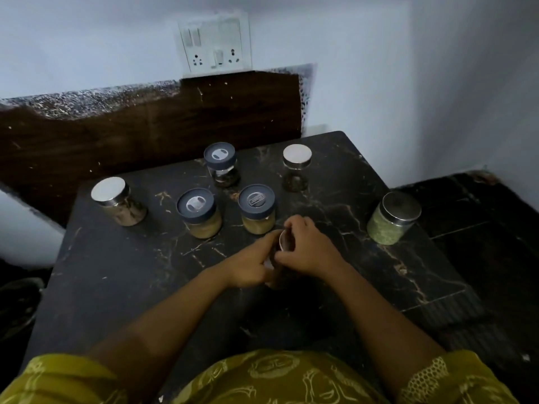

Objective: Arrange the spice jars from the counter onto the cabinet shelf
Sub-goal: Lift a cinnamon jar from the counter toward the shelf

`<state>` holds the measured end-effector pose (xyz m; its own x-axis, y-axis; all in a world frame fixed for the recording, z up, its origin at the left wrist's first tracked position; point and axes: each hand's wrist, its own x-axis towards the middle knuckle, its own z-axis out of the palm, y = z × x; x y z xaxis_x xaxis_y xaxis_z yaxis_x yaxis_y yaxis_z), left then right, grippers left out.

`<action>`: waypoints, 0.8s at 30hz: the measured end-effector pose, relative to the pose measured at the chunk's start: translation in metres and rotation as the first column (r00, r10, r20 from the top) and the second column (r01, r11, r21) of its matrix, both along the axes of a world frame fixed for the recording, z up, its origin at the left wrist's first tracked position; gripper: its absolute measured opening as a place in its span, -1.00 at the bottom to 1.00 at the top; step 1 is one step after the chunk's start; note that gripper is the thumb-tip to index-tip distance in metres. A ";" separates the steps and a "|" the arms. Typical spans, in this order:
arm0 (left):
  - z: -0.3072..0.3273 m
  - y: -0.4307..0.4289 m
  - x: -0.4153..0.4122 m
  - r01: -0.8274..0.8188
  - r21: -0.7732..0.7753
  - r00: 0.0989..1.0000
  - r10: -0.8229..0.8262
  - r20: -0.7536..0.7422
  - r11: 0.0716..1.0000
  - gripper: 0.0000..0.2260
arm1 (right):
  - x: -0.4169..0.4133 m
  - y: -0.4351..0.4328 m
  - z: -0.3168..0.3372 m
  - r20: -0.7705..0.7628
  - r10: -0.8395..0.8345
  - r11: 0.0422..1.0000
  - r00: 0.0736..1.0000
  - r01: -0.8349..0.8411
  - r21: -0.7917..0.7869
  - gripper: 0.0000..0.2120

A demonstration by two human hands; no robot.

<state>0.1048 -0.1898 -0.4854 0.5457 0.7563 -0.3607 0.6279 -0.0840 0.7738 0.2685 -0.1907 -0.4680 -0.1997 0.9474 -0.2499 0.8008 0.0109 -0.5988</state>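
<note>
**Jars wait on counter as shelving has barely begun**

Hands meet at the middle of the dark, gold-veined stone counter [379, 258], where your left hand [250, 266] and right hand [306, 249] are both closed around a small steel-lidded jar [283, 243], tilted and mostly hidden by your fingers; its contents cannot be made out. Six more jars stand on the counter beyond it. Two grey-lidded glass jars of yellowish powder [199, 212] [257, 209] sit side by side just beyond your hands. Behind them stands a grey-lidded glass jar with dark contents [220, 164], and to its right a steel-lidded glass jar, nearly empty [296, 167]. A steel-lidded jar of pale brown spice [118, 201] stands well apart at the left, and a steel-lidded jar of green spice [393, 218] near the right edge.

No cabinet shelf is in view, so by this evidence nothing has been shelved: judged from here, all seven jars remain to be moved. One grey lid carries an embossed mark, too small to read; no other writing shows.
</note>
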 end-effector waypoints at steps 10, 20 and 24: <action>0.024 0.019 -0.002 -0.413 0.139 0.879 0.354 0.320 0.900 -0.24 | -0.005 0.022 0.026 -0.525 -0.186 0.914 0.830 0.343 0.219 -0.47; 0.039 0.040 -0.018 -0.178 -0.007 0.919 0.169 0.356 0.984 0.00 | -0.009 0.037 0.028 -0.529 -0.118 0.975 0.840 0.199 0.098 -0.47; 0.042 0.049 -0.027 -0.153 0.017 0.936 0.139 0.325 0.988 0.15 | -0.009 0.038 0.031 -0.596 -0.129 0.979 0.793 0.198 0.052 -0.38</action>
<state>0.0782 -0.1411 -0.4436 0.5096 0.8470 -0.1513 0.3538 -0.0460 0.9342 0.2596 -0.1523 -0.4370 -0.1144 0.9929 -0.0320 0.2921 0.0028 -0.9564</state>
